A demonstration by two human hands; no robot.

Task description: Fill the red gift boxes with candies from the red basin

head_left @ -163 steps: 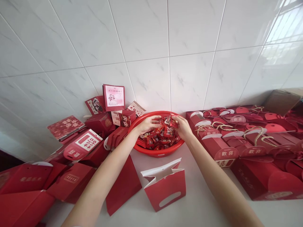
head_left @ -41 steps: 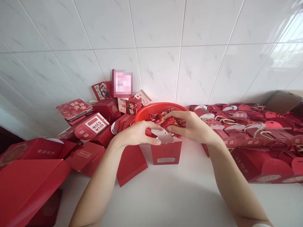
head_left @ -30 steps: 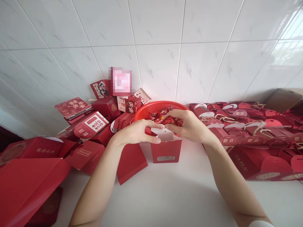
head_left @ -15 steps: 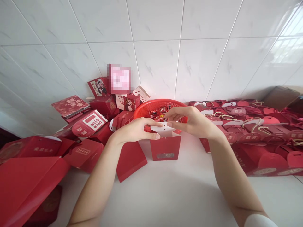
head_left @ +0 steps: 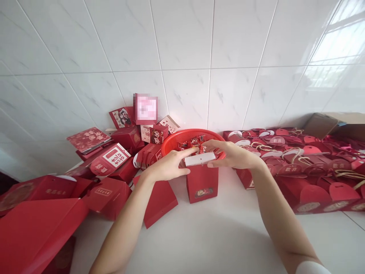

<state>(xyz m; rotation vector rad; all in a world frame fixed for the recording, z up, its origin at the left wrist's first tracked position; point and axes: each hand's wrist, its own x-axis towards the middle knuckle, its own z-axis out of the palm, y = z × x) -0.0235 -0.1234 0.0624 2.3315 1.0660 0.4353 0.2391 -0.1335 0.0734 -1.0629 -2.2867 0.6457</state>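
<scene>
- Currently, the red paper gift box [head_left: 201,182] stands upright on the white tabletop [head_left: 199,236], just in front of the red plastic basket [head_left: 172,142] of wrapped candies [head_left: 195,142]; wrappers show through the box's front window [head_left: 204,192].
- The left hand [head_left: 168,166] is spread, thumb well apart from the fingers, around the left end of the box's white-lined top flap [head_left: 200,159].
- The right hand [head_left: 235,155] has its thumb at the flap's right end, fingers curled behind; whether it pinches the paper cannot be told.
- Uneven pressure from the two sides could skew or crease the flap.
- Hard downward pushing might buckle the paper walls, particularly if candy is heaped high inside; the fill level is hidden.
- Neither hand steadies the base, so a backward shove could slide the box into the basket.
- A leftward slip might knock the red carton [head_left: 163,201] lying beside it.
</scene>
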